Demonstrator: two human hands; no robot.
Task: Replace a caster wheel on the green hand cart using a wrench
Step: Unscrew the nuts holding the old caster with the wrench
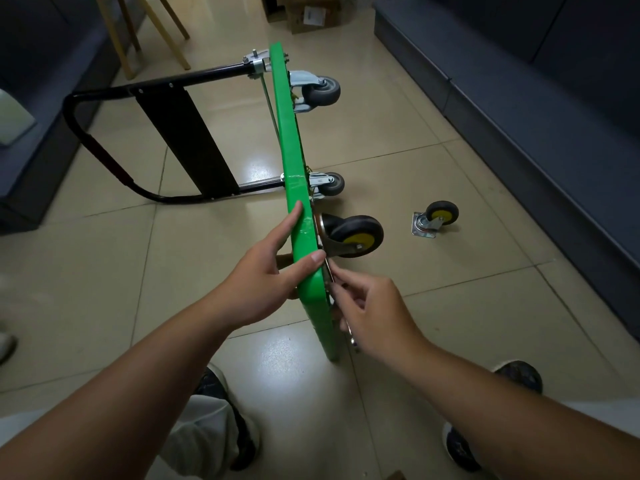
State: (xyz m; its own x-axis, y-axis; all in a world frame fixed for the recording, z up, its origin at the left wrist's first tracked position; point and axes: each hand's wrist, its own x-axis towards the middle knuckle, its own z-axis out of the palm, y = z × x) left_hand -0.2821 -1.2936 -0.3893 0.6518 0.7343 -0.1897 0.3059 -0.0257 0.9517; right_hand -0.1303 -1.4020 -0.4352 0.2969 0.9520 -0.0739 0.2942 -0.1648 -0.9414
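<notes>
Green hand cart platform (294,188) stands on its long edge on the glossy beige tile floor (415,168), mid-room. Left hand (266,275) grips the top edge near the close end, thumb over the rim. Right hand (374,313) pinches a slim metal wrench (328,269) against the mounting plate of the yellow-hub caster (356,235). Two grey casters (323,91) sit farther along the underside. Black handle frame (183,140) lies out to the left. A loose yellow-hub caster (436,218) sits on the tiles to the right, well apart. A dark sofa base (536,98) bounds the right side; wooden legs (162,29) and a cardboard box (311,15) stand at the far end. Open tile lies between cart and sofa.
</notes>
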